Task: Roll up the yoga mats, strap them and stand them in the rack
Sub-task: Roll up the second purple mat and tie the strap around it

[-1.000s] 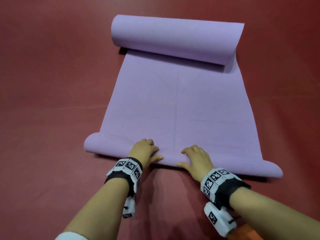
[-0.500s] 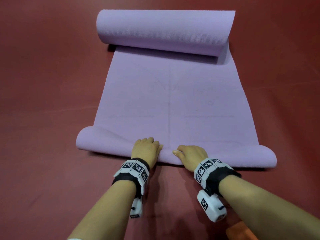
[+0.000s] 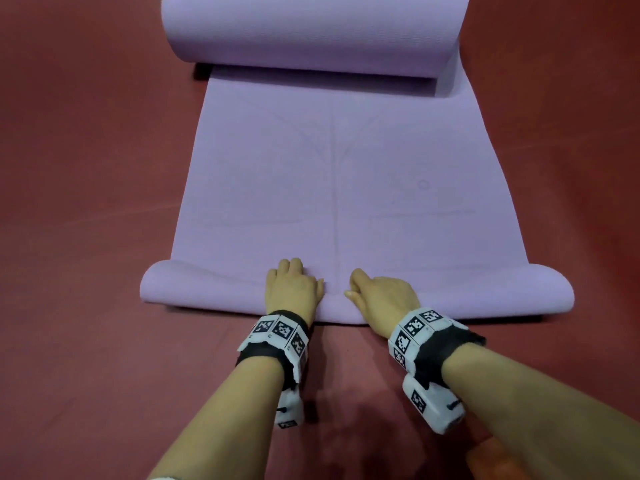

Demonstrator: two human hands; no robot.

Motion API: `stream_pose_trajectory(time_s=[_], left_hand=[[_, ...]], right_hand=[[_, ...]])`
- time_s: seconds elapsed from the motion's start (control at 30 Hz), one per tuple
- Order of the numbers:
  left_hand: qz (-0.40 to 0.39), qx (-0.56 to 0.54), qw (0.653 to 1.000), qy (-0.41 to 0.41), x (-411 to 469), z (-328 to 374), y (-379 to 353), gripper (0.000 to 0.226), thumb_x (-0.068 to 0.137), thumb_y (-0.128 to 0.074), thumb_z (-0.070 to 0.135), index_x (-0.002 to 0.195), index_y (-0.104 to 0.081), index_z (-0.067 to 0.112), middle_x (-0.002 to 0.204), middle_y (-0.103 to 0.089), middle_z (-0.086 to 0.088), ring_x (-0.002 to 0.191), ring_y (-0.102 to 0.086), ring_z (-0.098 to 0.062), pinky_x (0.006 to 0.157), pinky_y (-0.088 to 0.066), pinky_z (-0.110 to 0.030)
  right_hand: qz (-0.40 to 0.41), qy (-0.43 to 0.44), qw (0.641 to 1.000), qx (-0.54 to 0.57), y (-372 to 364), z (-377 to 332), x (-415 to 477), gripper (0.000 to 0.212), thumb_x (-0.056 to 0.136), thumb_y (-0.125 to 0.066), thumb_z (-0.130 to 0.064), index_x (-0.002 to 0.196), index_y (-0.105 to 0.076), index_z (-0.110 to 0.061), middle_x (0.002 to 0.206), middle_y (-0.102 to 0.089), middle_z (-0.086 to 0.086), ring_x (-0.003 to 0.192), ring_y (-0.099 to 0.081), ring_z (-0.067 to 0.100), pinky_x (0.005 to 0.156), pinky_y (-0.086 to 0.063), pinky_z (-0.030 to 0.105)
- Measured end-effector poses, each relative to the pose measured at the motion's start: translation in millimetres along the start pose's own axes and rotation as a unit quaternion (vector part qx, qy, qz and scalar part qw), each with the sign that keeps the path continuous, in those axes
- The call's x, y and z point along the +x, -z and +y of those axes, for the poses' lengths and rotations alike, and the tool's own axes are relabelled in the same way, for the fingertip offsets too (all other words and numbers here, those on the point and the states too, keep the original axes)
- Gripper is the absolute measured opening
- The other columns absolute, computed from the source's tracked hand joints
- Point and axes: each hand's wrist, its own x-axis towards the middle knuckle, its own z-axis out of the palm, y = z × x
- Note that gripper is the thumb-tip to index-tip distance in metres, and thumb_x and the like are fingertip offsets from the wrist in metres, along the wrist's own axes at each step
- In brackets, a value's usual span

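Foam of a pale lilac colour makes up the yoga mat [image 3: 332, 188], which lies along the middle of the frame on a dark red floor [image 3: 86, 168] with a smooth, faintly glossy surface. The mat's face is matte with a fine grain and carries faint printed lines [image 3: 334, 168]: one runs down its centre, two slant away from it, and short bars cross on either side.

At the top of the frame the mat's far end is wound into a thick roll [image 3: 311, 29], a broad cylinder lying across the mat and casting a dark shadow at its foot. At the near end, just below the middle of the frame, the edge is turned over into a low, soft curl [image 3: 207, 289] with rounded ends that stick out past the flat part on both sides.

Both hands sit on this curl near its centre, close together but apart. The left hand [image 3: 294, 289] lies knuckles up with its fingers bent over the top of the curl. The right hand [image 3: 382, 299] grips it the same way, thumb and forefinger pointing toward the left hand.

Each wrist wears a black band with white blocks bearing black-and-white square markers [image 3: 277, 332], and a white box hangs beneath each [image 3: 433, 407]. An orange object [image 3: 485, 459], mostly hidden, shows at the lower right.
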Motion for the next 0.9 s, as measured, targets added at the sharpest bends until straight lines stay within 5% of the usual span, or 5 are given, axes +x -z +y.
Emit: stream_pose_trajectory(time_s=[0.13,0.33,0.57,0.77,0.9], left_hand=[[0.157,-0.119,0.979,-0.058,-1,-4,-3,0.039,0.06,-0.086,0.033,0.084,-0.066,0.009,0.085,-0.058,-0.015,0.073,-0.057,-0.033,0.063,-0.046,-0.04],[0.192,-0.179,0.944,-0.2,-23,-10,-19,0.058,0.066,-0.05,0.069,0.075,-0.059,0.012,0.087,-0.054,-0.006,0.077,-0.035,-0.017,0.07,-0.037,-0.033],[0.183,-0.097,0.96,-0.19,-17,-7,-6,0.047,0.072,-0.044,0.057,0.059,-0.063,0.017,0.083,-0.056,-0.003,0.077,-0.034,-0.017,0.069,-0.024,-0.031],[0.147,-0.04,0.981,-0.118,-18,1,5,0.03,0.058,-0.082,0.046,0.055,-0.067,0.02,0.082,-0.058,-0.006,0.08,-0.043,-0.024,0.074,-0.025,-0.036],[0.119,-0.006,0.99,-0.078,-19,7,13,0.032,0.055,-0.084,0.048,0.067,-0.071,0.021,0.064,-0.06,0.003,0.06,-0.055,-0.026,0.066,-0.022,-0.034]], right_hand=[[0.001,-0.006,1.0,0.005,3,-1,1,0.028,0.098,-0.039,-0.042,0.104,-0.054,-0.019,0.092,-0.061,0.007,0.095,-0.055,0.029,0.076,-0.039,0.036],[0.031,-0.006,0.999,0.034,-3,0,5,0.02,0.091,-0.055,-0.04,0.096,-0.062,-0.022,0.116,-0.047,0.0,0.11,-0.042,0.02,0.089,-0.028,0.032],[0.067,0.044,0.996,-0.051,1,-4,1,0.025,0.079,-0.064,-0.032,0.062,-0.062,-0.013,0.061,-0.061,0.003,0.06,-0.061,0.026,0.063,-0.042,0.033],[0.001,0.038,0.991,-0.132,16,2,-18,0.068,0.038,-0.089,-0.053,0.095,-0.072,-0.02,0.087,-0.063,0.004,0.078,-0.062,0.023,0.069,-0.051,0.029],[-0.048,0.031,0.992,-0.114,30,0,-8,0.062,0.088,-0.061,-0.041,0.135,-0.036,-0.011,0.118,-0.059,0.007,0.109,-0.054,0.026,0.084,-0.043,0.036]])
